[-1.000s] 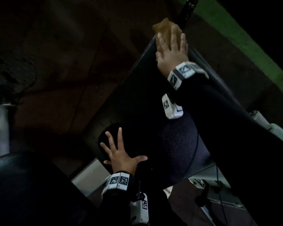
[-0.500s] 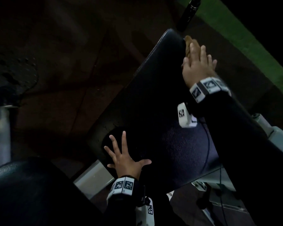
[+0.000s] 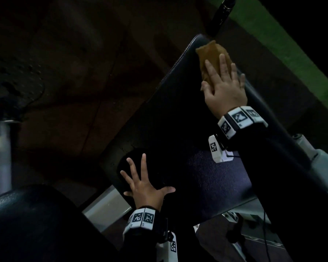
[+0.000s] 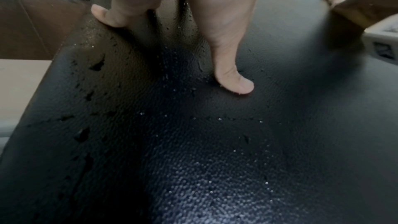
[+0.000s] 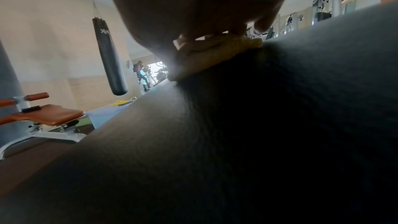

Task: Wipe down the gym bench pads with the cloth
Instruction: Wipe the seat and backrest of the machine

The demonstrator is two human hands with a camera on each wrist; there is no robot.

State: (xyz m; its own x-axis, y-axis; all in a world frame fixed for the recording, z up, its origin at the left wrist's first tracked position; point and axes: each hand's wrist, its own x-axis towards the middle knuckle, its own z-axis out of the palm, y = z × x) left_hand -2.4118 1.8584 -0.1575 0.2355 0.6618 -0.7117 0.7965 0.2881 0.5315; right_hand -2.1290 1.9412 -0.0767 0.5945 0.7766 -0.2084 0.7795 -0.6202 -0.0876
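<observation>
The black bench back pad (image 3: 178, 120) slopes away from me. My right hand (image 3: 223, 78) lies with straight fingers on a tan cloth (image 3: 210, 53), pressing it flat against the pad's far top end. In the right wrist view the folded cloth (image 5: 211, 55) is squashed between the hand (image 5: 193, 6) and the pad (image 5: 237, 142). My left hand (image 3: 142, 178) rests spread and flat on the pad's near left corner and holds nothing. Its thumb (image 4: 232, 77) touches the textured pad (image 4: 215, 159), which carries small droplets and wet patches.
A second black pad (image 3: 27, 224) sits at the lower left, with pale metal frame (image 3: 106, 208) between the pads. A black post (image 3: 222, 14) rises past the top end. A punching bag (image 5: 109, 57), an orange bench (image 5: 49, 115) and weight machines (image 5: 325, 2) stand beyond.
My right hand swept the cloth from the pad's top end to its right edge, then back onto the pad's face. The left hand stayed spread on the near corner.
</observation>
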